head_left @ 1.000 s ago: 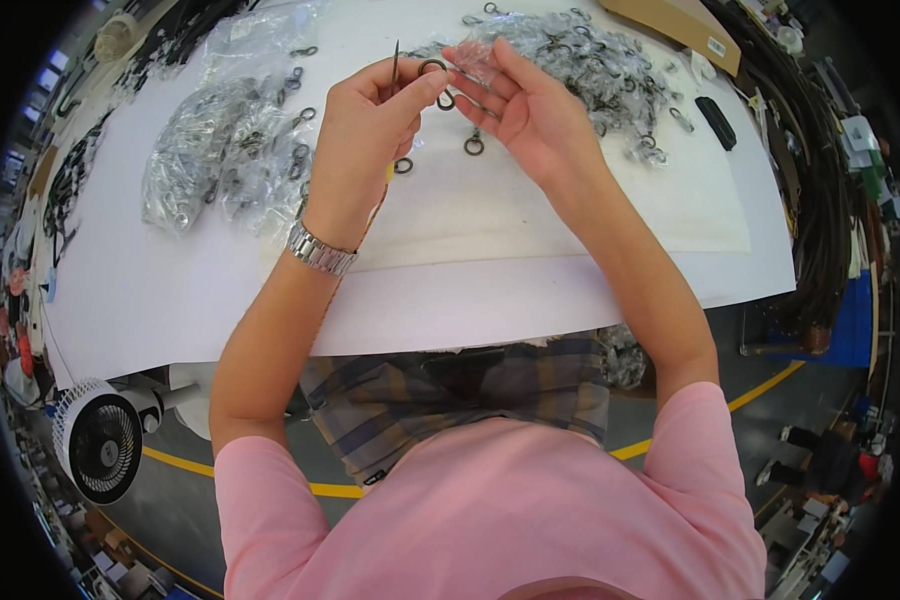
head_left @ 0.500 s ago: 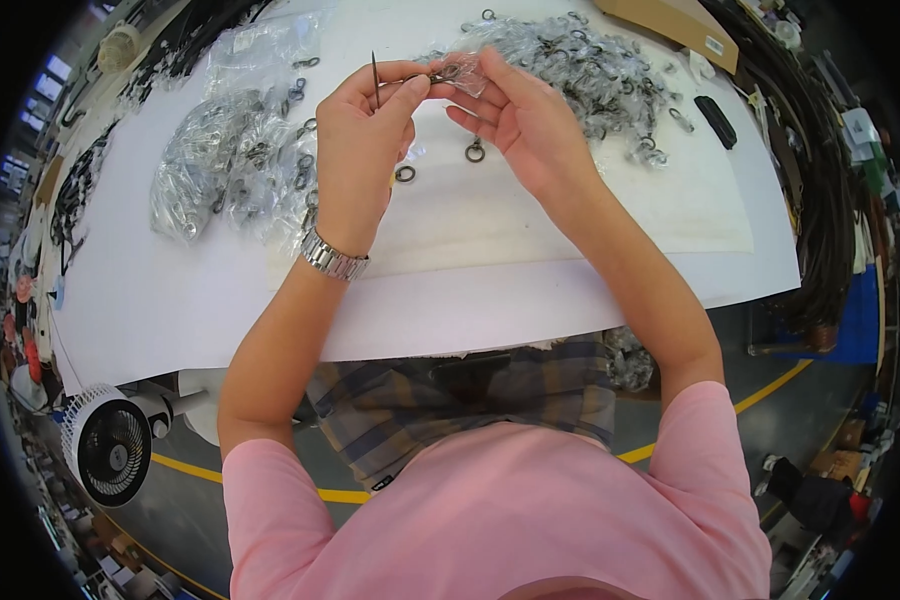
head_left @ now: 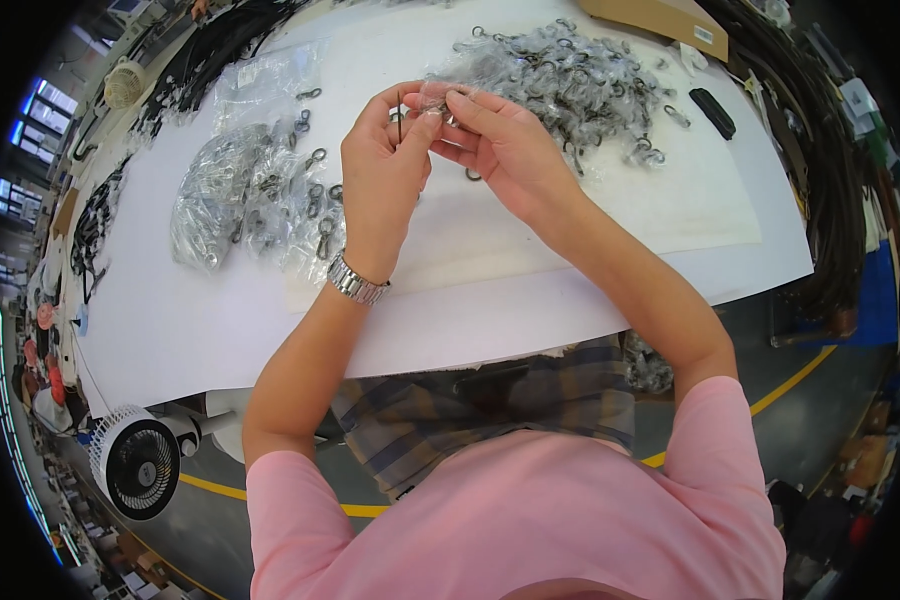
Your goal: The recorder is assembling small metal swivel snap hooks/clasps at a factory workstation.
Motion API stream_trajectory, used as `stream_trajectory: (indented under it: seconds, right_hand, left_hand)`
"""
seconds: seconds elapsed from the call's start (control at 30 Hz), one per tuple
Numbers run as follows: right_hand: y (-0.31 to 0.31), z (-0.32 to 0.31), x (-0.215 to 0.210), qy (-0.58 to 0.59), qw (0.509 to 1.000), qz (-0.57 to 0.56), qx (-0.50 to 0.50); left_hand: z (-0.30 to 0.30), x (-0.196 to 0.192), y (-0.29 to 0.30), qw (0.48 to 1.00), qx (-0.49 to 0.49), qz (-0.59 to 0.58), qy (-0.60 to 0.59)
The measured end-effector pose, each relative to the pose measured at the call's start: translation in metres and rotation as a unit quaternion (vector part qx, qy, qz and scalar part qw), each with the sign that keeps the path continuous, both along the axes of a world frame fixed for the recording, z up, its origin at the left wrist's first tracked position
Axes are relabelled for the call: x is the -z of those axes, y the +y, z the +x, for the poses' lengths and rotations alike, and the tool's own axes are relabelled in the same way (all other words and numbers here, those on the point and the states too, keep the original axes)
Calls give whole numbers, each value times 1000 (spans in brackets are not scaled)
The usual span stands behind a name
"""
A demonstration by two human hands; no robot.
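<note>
Above the far middle of the table, my two hands meet over a small dark metal clasp in clear plastic film (head_left: 438, 95). My left hand (head_left: 390, 155), with a steel watch at its wrist, is closed, pinching the clasp between thumb and fingers. A thin dark pointed tool (head_left: 400, 118) also stands between its fingers. My right hand (head_left: 505, 145) pinches the film from the other side, its thumb over the fingers. Fingers hide most of the clasp. Beneath the right hand, a dark ring (head_left: 473, 174) partly shows on the table.
Beyond my right hand spreads a heap of film-wrapped metal clasps (head_left: 580, 85). At left lie a clear plastic bag (head_left: 210, 200) and several dark snap hooks (head_left: 325, 238). A black oblong object (head_left: 712, 113) and cardboard box (head_left: 660, 22) are far right; a fan (head_left: 135, 462) stands lower left.
My hands have drawn closer together, the right thumb now over the film near the left fingertips. The pointed tool sticks up less. The whole view has shifted slightly.
</note>
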State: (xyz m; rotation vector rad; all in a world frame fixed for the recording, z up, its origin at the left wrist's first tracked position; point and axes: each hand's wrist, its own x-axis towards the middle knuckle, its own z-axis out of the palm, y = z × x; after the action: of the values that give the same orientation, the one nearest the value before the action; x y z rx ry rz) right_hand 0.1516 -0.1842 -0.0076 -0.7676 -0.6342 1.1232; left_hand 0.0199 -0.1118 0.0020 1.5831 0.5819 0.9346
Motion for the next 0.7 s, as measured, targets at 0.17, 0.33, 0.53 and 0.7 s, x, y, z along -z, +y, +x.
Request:
stream_trajectory:
  seconds: [0.17,0.33,0.53,0.7]
  right_hand:
    - [-1,13,-2,-129,991,11,34]
    - [-1,11,-8,-158,986,10,-46]
    - [0,9,-3,-175,979,-38,-102]
    - [-12,-6,-22,-442,896,-55,10]
  left_hand:
    - [-7,-17,10,995,78,-55,2]
    - [-19,-16,32,986,135,-93,-31]
    - [-21,-13,35,982,161,-95,40]
    - [-20,-9,30,994,85,-57,24]
